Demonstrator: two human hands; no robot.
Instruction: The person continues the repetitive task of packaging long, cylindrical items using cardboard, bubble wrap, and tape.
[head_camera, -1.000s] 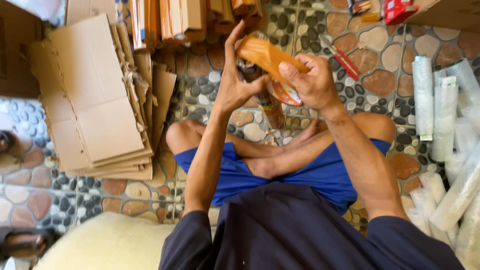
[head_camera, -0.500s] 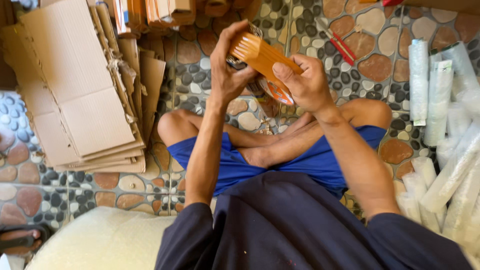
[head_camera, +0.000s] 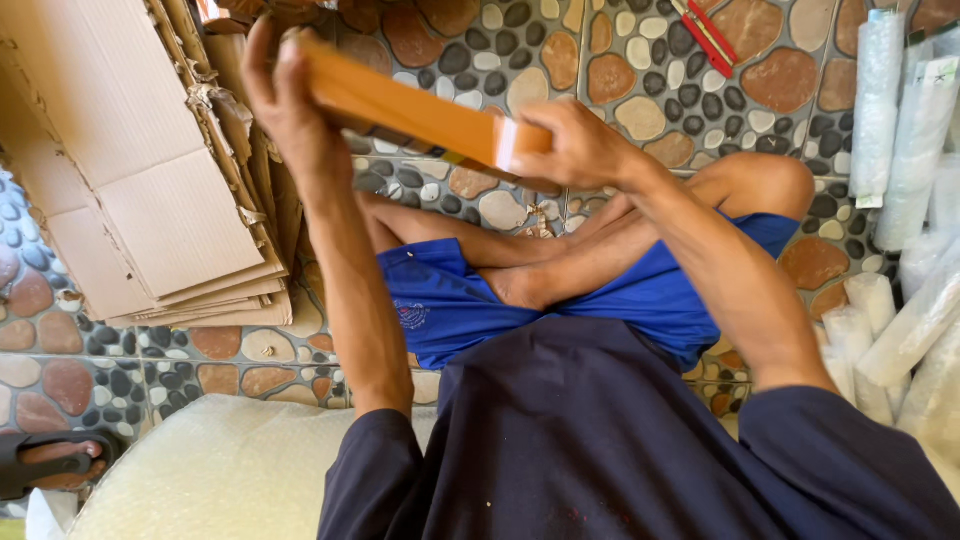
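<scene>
I sit cross-legged on a pebble-pattern floor in blue shorts. Both hands hold a flat orange box (head_camera: 400, 108) up in front of me, seen almost edge-on. My left hand (head_camera: 285, 95) grips its left end, fingers wrapped over the top. My right hand (head_camera: 580, 150) clasps its right end, where a pale strip crosses the box.
A stack of flattened cardboard sheets (head_camera: 130, 170) lies to my left. Clear wrapped rolls (head_camera: 900, 200) line the right side. A red tool (head_camera: 705, 35) rests on the floor ahead. Bubble wrap (head_camera: 220, 470) and a sandal (head_camera: 50, 465) are at lower left.
The orange box has turned from an upright tilt to nearly flat and edge-on. My left hand moved from an open palm beside it to gripping its left end. The view moved closer.
</scene>
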